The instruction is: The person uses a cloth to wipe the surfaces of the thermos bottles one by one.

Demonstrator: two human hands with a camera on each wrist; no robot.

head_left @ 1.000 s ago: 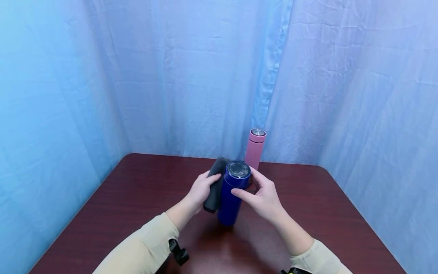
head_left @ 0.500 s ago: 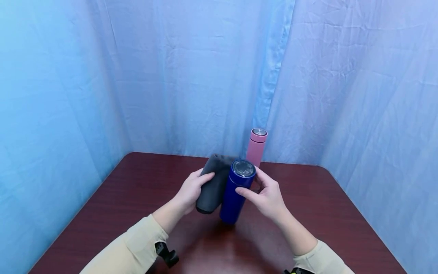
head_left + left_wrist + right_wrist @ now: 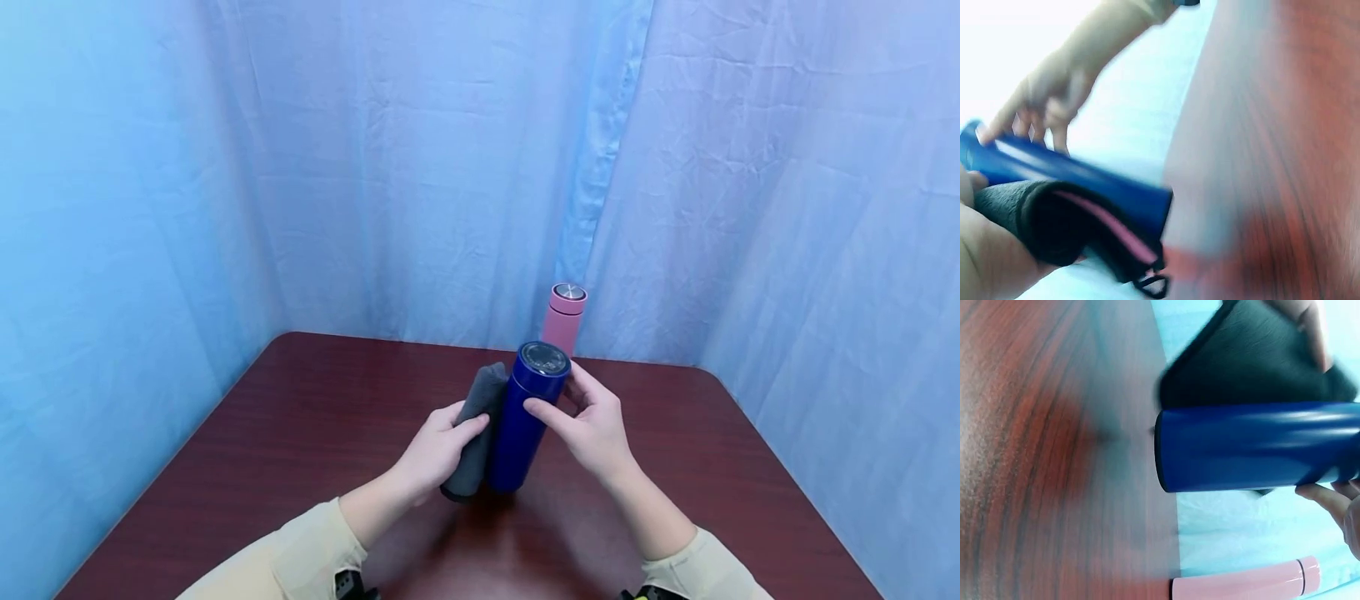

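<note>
My right hand [image 3: 596,429] holds a dark blue vacuum flask [image 3: 521,433] near its lid, thumb in front and fingers behind. The flask leans with its top to the right, its base close over the table. Against its left side lies a dark grey cloth [image 3: 474,442], curved into a fold and gripped by my left hand [image 3: 438,450], thumb on top. The left wrist view shows the cloth's black edging [image 3: 1029,219], a pink stripe [image 3: 1110,222] and a small loop [image 3: 1152,286]. Much of the cloth is hidden behind the flask in the right wrist view.
A slim pink flask [image 3: 564,321] with a silver-topped lid stands upright behind the blue one, partly hidden by it. The dark red wooden table [image 3: 315,433] has rounded far corners. Pale blue curtains [image 3: 435,167] hang around its back and sides.
The blue flask has shifted slightly right and leans more. The cloth swung left and spread wider, then came back against the flask, narrower and lower, with my left hand.
</note>
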